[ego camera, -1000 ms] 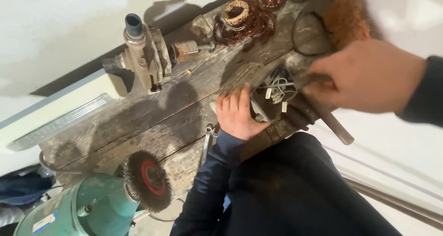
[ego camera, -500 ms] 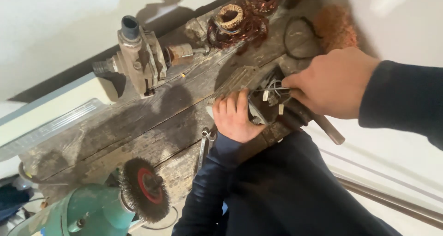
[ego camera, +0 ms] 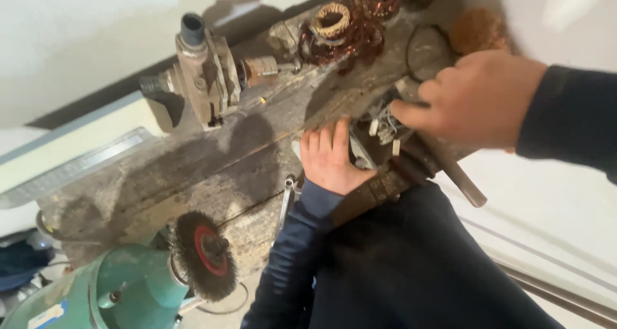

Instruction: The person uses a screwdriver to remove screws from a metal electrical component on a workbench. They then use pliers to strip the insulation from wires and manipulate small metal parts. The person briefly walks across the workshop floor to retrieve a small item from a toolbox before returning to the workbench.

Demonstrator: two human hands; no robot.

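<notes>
Head view shows the left hand (ego camera: 331, 159) flat, fingers spread, bracing the dark motor part (ego camera: 385, 142) on the tabletop (ego camera: 193, 175) (keep pressing) while the right hand (ego camera: 479, 97) pinches its pale wires (ego camera: 384, 124) gently.

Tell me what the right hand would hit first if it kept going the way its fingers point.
The right hand points leftward at the bundle of white-tipped wires on the dark part; its fingertips look to be at them already. Beyond lie the left hand's fingers. Depth is hard to judge.
</notes>
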